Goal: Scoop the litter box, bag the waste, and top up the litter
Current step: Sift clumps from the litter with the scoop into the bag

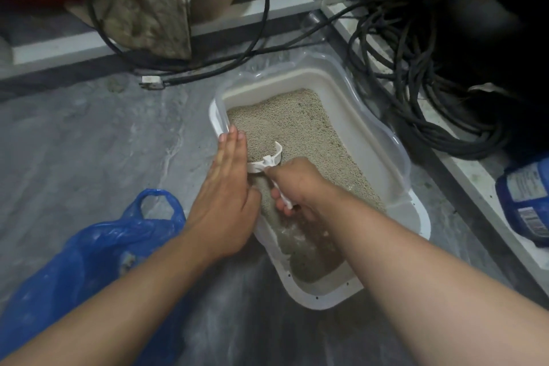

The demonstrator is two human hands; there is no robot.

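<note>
Scooping stage, I judge. Right hand [297, 184] grips the white scoop [267, 159] by its handle, head sunk in the litter [297, 128] near the left wall of the litter box [386, 142]. Left hand [228, 187] flat, fingers straight, laid along the box's left rim beside the scoop. Blue plastic bag [98, 246] lies open-mouthed on the floor [89, 134] just left; contents unclear to me. Blue jug [525, 202] stands right of the box, possibly fresh litter. Bagging and top-up look still ahead

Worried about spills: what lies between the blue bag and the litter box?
In the head view, bare grey floor and the left hand lie between blue bag and litter box.
</note>
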